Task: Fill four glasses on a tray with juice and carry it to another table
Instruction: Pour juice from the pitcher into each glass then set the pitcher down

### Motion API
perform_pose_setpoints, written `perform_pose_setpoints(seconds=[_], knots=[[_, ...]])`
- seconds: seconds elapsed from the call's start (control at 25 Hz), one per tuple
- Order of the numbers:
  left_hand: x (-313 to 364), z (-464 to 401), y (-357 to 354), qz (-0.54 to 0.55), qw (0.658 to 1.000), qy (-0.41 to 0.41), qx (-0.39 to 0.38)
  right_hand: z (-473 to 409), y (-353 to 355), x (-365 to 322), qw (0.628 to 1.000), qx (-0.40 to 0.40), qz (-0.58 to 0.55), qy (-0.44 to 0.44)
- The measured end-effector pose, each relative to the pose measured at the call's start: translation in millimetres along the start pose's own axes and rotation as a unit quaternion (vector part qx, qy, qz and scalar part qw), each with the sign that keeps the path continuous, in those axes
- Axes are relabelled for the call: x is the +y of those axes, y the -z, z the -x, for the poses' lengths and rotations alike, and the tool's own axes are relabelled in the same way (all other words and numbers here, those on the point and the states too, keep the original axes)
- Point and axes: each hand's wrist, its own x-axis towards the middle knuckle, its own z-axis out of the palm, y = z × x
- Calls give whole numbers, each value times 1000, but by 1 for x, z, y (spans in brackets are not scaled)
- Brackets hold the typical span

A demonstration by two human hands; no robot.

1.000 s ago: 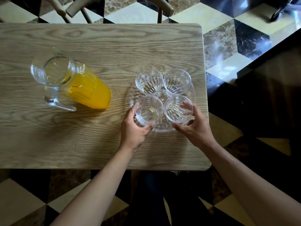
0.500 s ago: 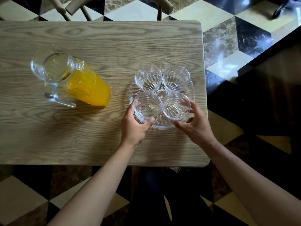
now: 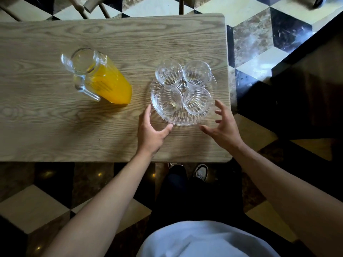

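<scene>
A round clear glass tray (image 3: pixel 182 121) rests on the wooden table (image 3: pixel 55 127) near its right end. Several empty clear ribbed glasses stand on it in a square: far left (image 3: pixel 168 73), far right (image 3: pixel 196 72), near left (image 3: pixel 169 100), near right (image 3: pixel 197 100). A glass jug (image 3: pixel 98 76) with orange juice and a handle stands to the tray's left. My left hand (image 3: pixel 152 130) is open at the tray's near-left rim, fingertips at or just off the edge. My right hand (image 3: pixel 225 125) hovers open just right of the tray, touching nothing.
The table's right edge (image 3: pixel 229 89) lies close to the tray, with chequered tiled floor beyond. A dark piece of furniture (image 3: pixel 306 89) stands to the right. Wooden chair parts (image 3: pixel 87 6) show past the far edge. My shoes (image 3: pixel 201 171) are under the near edge.
Both hands have let go of the two near glasses and drawn back toward me, fingers spread. The camera view has pulled back; the tray and jug stay in place.
</scene>
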Motion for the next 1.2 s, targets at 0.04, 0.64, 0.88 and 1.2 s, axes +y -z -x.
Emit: perform_pose_setpoints(seconds=[0.04, 0.64, 0.88, 1.2], knots=[[0, 8, 2, 0, 1000, 3, 0, 8, 2, 1, 1000, -1, -4, -5], [-3, 129, 52, 18, 996, 8, 89, 100, -24, -48, 989, -113, -41, 91], [-21, 132, 95, 21, 990, 25, 139, 91, -62, -101, 976, -152, -45, 147], [-61, 46, 167, 33, 992, 13, 119, 44, -127, -197, 975, -97, -99, 173]])
